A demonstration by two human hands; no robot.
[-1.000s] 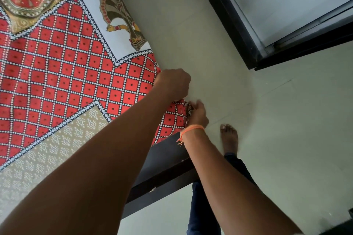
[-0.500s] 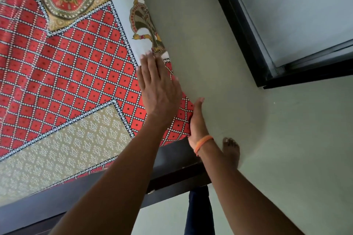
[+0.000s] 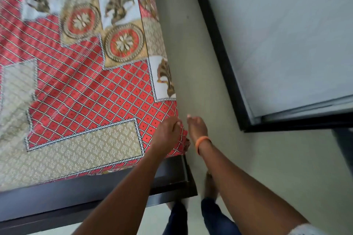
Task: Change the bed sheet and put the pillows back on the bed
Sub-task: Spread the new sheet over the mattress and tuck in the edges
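Red bed sheet point(image 3: 86, 91), no writing; hands at corner.

We saw a pale green floor point(image 3: 200, 66) w/ a black-framed door point(image 3: 225, 66) at right; orange wristband point(image 3: 203, 140), dark jeans point(image 3: 215, 217), bare foot point(image 3: 211, 187) near bottom edge.

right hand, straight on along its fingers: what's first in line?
Likely nothing but floor. The right hand points up-frame along the red patterned bed sheet's hanging edge, over the bare grey-green floor beside the bed. It may graze the sheet's side; depth is unclear.
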